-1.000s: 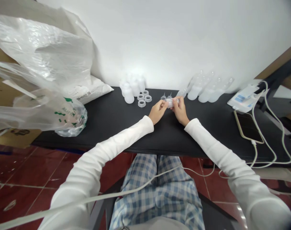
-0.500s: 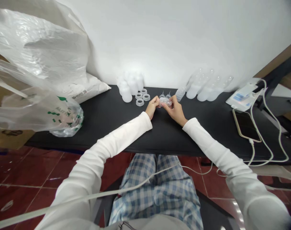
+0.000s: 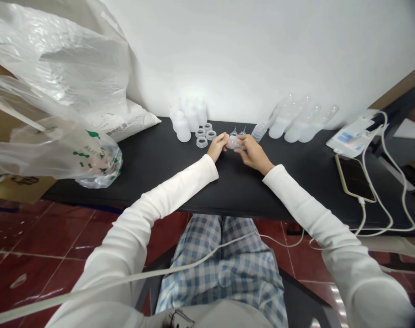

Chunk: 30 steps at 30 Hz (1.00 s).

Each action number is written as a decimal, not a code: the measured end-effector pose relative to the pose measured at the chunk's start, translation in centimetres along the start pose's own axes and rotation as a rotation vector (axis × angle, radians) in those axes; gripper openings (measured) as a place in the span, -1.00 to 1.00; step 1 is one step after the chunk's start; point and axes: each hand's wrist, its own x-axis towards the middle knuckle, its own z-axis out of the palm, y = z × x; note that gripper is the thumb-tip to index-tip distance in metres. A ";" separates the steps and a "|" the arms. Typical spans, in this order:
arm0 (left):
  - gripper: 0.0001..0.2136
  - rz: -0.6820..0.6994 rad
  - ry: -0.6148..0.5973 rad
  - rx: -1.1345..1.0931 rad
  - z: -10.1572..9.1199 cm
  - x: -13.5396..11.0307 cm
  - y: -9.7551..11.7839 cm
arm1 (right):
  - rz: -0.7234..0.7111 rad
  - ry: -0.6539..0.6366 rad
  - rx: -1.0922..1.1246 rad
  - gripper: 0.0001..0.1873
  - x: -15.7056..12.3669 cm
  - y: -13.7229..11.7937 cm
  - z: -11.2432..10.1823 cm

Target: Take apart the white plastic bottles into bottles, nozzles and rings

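Observation:
My left hand [image 3: 218, 146] and my right hand [image 3: 252, 152] meet above the black table. Between them is a small clear feeding-bottle part [image 3: 233, 142], rounded and see-through. Fingers of both hands are closed around it and cover much of it, so its exact kind cannot be told. Just behind it stand two clear teats [image 3: 235, 131] with pointed tips. Several translucent collar rings [image 3: 202, 142] lie left of my left hand. Beyond my right hand is a leaning stack of clear caps [image 3: 260, 131].
White open bottles [image 3: 183, 131] stand in a group by the wall. Bottles topped with clear domes [image 3: 292, 133] stand to the right. A phone [image 3: 355, 178] on a white cable lies at the right, beside a white packet [image 3: 351, 136]. Large plastic bags [image 3: 94, 157] crowd the left.
The clear part has turned between my fingers, and my right hand has shifted slightly right. The whole view has moved a little; the bottles and rings stay in place.

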 end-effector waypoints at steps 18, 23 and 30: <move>-0.72 0.251 -0.093 0.175 0.0 -0.3 -1.0 | 0.626 0.120 0.233 -0.39 0.7 -1.7 -0.6; -0.78 0.182 -0.033 0.071 0.1 -0.5 -0.5 | 0.496 0.102 0.133 -0.48 0.3 -0.9 0.1; -0.78 0.058 0.044 -0.079 0.0 -0.6 -0.1 | 0.143 -0.045 -0.115 -0.65 0.5 -0.4 0.2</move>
